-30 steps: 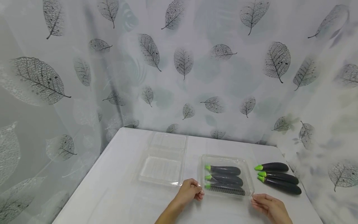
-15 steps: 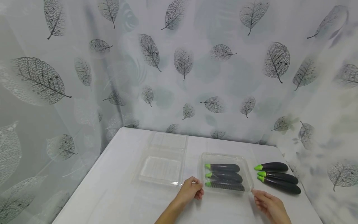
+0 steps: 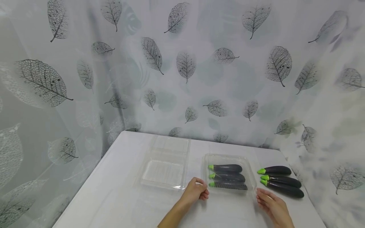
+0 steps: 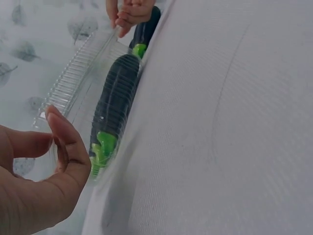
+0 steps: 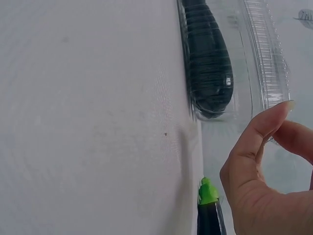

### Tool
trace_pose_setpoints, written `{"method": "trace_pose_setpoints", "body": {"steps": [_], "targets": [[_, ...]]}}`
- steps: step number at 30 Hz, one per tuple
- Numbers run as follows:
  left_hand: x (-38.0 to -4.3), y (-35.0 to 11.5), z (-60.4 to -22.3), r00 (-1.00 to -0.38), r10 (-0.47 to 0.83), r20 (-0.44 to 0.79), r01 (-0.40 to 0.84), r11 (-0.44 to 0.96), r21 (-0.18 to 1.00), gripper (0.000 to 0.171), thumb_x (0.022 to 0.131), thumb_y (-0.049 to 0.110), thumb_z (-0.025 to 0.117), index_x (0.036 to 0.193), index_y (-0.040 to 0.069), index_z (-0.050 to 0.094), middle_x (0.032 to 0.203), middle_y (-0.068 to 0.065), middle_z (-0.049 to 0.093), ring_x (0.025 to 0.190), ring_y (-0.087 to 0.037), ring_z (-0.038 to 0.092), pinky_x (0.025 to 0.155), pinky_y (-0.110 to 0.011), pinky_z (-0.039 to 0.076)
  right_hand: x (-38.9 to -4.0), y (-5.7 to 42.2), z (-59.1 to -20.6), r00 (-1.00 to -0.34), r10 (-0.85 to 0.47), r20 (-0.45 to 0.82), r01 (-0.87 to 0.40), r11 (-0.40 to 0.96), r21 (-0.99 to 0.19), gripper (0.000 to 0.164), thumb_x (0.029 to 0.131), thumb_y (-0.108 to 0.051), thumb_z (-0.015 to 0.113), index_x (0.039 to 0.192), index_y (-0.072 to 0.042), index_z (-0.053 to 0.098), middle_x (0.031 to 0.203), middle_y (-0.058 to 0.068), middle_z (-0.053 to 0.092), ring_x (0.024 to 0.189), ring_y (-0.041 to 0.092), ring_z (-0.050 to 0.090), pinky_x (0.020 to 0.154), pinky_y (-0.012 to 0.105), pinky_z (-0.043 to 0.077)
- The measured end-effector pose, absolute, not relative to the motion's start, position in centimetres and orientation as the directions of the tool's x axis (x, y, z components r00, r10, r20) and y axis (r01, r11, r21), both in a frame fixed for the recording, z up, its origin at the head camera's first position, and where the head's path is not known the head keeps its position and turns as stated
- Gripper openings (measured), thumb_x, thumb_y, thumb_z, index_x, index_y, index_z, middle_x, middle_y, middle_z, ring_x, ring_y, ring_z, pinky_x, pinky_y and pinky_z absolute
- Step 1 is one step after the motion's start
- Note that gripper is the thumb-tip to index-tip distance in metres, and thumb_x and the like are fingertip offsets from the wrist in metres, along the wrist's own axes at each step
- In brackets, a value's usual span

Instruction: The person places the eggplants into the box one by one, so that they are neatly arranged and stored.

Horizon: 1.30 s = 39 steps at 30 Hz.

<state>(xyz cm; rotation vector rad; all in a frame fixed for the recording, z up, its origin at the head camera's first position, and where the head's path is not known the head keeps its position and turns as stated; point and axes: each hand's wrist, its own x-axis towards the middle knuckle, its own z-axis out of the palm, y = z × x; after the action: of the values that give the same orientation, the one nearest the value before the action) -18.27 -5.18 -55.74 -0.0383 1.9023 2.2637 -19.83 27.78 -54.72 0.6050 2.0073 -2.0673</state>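
A clear plastic clamshell container (image 3: 251,174) has three dark eggplants (image 3: 228,177) lying side by side in it, green stem ends to the left. My left hand (image 3: 195,191) is at its near left corner; in the left wrist view, thumb and index finger pinch the ribbed plastic edge (image 4: 73,81). At the near right corner, my right hand (image 3: 272,204) pinches the same edge between thumb and index finger, as the right wrist view shows. One eggplant (image 5: 210,63) shows through the ribbed side wall there.
Another clear clamshell container (image 3: 163,171) lies opened flat to the left. Three more eggplants (image 3: 283,181) lie to the right, beside my right hand and near the right edge of the white table (image 3: 125,205). A leaf-patterned curtain (image 3: 176,95) hangs behind and at the sides.
The container and its eggplants have shifted slightly away from me, with both hands following at its near corners. The head view has tilted a little.
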Motion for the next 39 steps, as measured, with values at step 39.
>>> {"method": "trace_pose_setpoints", "body": {"steps": [39], "targets": [[-20.8,-2.9,-56.3,-0.996,0.003,-0.085,-0.083,-0.281,0.956,0.023,0.099,0.0,0.061,0.117,-0.006,0.047,0.091,-0.016,0.074,0.076,-0.014,0.07,0.072,-0.024,0.064,-20.1,24.9,-55.0,-0.921,0.049,-0.386,0.379,-0.107,-0.919,0.056,0.107,-0.014,0.06,0.157,0.002,0.04,0.114,0.002,0.077,0.106,0.02,0.074,0.093,0.035,0.063]]}}
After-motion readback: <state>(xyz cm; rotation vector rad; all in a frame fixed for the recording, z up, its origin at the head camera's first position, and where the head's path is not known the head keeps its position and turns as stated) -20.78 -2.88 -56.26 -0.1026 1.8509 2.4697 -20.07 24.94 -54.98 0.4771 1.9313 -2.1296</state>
